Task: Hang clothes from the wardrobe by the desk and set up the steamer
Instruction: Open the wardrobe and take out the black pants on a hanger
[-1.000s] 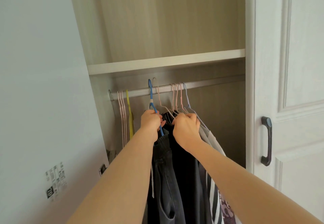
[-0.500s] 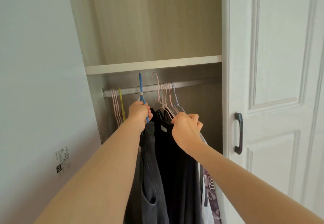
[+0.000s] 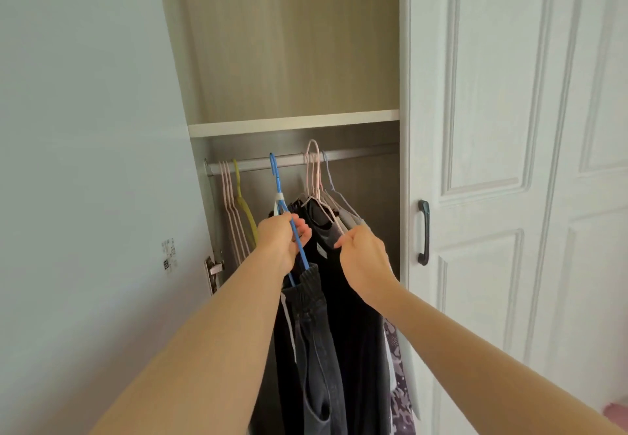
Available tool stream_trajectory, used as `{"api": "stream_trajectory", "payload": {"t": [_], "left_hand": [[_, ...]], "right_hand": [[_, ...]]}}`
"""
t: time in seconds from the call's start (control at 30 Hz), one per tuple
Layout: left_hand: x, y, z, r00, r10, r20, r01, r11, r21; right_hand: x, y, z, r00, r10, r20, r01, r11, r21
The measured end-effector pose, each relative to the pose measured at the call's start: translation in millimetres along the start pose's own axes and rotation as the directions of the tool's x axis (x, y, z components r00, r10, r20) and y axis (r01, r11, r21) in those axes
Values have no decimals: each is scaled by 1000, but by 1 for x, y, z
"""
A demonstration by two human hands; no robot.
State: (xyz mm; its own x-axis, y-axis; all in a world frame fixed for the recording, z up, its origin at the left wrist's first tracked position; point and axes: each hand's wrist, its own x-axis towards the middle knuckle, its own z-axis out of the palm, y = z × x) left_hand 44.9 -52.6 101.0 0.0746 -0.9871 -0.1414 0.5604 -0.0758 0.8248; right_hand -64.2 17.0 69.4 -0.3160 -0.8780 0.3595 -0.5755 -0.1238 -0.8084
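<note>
Door label: print too small to read.
Dark garments: hems cut off by bottom edge.
Rail: right end hidden behind closed door.
Pink object: cropped at corner, unidentifiable.

stretched both bare forearms forward and up, close together. clasped a blue hanger in the left grip, fingers curled round its arm. held the right grip just beside it, back of hand toward the camera, fingertips pinching the shoulder of a grey garment.
</note>
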Motion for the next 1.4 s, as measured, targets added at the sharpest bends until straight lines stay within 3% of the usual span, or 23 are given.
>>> {"api": "stream_trajectory", "payload": {"t": [0.17, 0.5, 0.67, 1.03, 1.17, 1.4], "left_hand": [[-61, -8, -17, 996, -24, 85, 19, 998, 64], [-209, -11, -51, 954, -70, 291, 80, 996, -23], [-275, -17, -76, 915, -99, 391, 72, 994, 84], [-377, -6, -119, 788, -178, 590, 185, 982, 49], [-414, 0, -133, 739, -187, 647, 132, 982, 134], [-487, 7, -178, 722, -178, 669, 124, 984, 128]], "right_hand": [[-53, -4, -22, 998, 46, -32, -42, 993, 109], [-187, -36, -95, 996, 20, -86, -17, 999, 39], [-254, -55, -132, 994, 14, -109, -17, 1000, -21], [-366, -95, -175, 988, -11, -157, -5, 995, -101], [-407, -109, -181, 979, -32, -200, 8, 993, -122], [-499, -128, -188, 961, -25, -276, -12, 992, -129]]}}
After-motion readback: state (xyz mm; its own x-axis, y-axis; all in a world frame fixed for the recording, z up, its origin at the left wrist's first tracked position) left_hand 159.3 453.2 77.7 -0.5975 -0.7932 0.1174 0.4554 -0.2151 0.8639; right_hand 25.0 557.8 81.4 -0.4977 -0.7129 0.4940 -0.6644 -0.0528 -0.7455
